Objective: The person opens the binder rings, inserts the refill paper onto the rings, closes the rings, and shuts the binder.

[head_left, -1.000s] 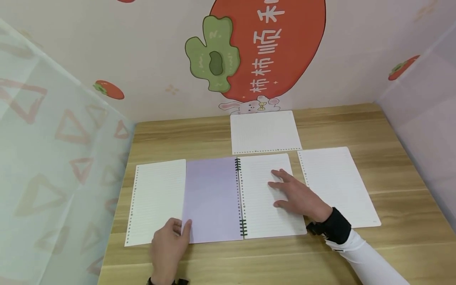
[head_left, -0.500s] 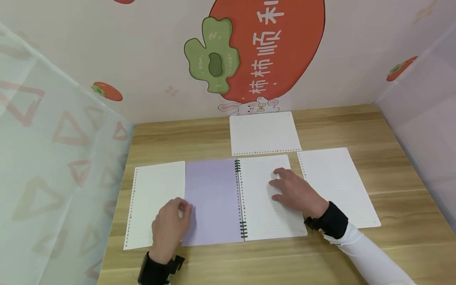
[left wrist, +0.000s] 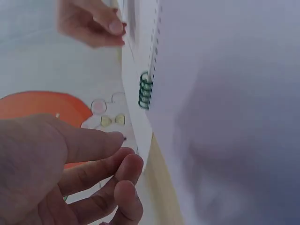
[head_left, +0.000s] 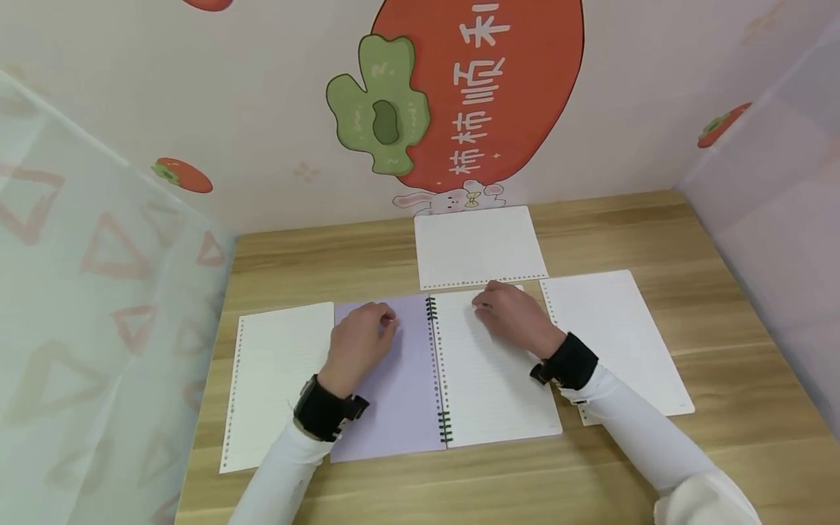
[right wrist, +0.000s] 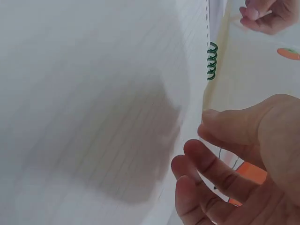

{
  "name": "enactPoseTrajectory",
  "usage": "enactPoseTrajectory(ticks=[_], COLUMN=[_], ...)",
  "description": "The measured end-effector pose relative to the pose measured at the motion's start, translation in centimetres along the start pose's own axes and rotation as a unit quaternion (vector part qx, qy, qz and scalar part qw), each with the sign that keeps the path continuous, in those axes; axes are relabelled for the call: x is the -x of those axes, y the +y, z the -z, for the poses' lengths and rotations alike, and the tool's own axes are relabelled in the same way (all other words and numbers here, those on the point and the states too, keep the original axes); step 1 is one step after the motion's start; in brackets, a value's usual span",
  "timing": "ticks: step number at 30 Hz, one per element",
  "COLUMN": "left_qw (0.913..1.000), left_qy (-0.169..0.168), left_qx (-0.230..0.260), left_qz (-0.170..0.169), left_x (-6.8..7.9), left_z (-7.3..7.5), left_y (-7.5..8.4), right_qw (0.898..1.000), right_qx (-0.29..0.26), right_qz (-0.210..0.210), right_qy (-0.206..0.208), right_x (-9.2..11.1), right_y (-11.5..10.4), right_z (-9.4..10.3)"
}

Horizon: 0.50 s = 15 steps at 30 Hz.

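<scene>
A spiral notebook lies spread out in the middle of the table, with a purple page on its left and a lined white page on its right. Green coils bind it at the top and bottom of the spine. Over the purple page hovers my left hand, fingers loosely bent, thumb near the index finger, nothing held. My right hand is above the upper part of the lined page, its fingers relaxed and holding nothing. Both cast shadows on the paper below them.
Loose punched sheets surround the notebook: a left sheet, a right sheet and a back sheet lying sideways against the wall. The wooden table is bounded by a printed back wall and side walls.
My left hand has left the purple page's lower left corner, risen and moved up and right over that page. My right hand has shifted toward the top of the lined page, its fingers drawing in.
</scene>
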State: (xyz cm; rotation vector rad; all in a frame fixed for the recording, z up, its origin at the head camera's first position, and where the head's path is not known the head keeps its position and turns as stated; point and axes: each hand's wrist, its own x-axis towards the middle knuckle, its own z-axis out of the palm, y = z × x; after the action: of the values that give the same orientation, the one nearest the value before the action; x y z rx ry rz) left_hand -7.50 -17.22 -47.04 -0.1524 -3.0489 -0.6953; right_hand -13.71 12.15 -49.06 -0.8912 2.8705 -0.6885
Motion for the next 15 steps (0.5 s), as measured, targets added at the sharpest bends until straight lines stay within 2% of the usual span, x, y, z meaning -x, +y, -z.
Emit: enactPoseTrajectory(ticks=[3,6,11,15], left_qw=[0.9994,0.9980,0.9955,0.9948], left_qy=[-0.029,-0.042,-0.040,-0.038], left_qx=[0.017,0.039,0.072,0.079], left_qz=[-0.012,-0.025,-0.049,-0.052], left_x=[-1.6,-3.0,-4.9,-5.8], left_z=[-0.7,-1.5,-2.6,-3.5], left_y=[0.6,0.8,1.1,1.3], right_qw=[1.000,0.999,0.999,0.998], right_qx=[-0.018,-0.031,-0.045,-0.066], right_qz=[-0.001,0.001,0.016,0.021], right_qy=[-0.008,-0.014,-0.012,-0.007], right_x=[-1.3,-2.5,-4.2,-5.3], right_y=[-0.3,-0.8,-1.5,-2.0], right_z=[-0.5,-1.1,-1.8,-2.4])
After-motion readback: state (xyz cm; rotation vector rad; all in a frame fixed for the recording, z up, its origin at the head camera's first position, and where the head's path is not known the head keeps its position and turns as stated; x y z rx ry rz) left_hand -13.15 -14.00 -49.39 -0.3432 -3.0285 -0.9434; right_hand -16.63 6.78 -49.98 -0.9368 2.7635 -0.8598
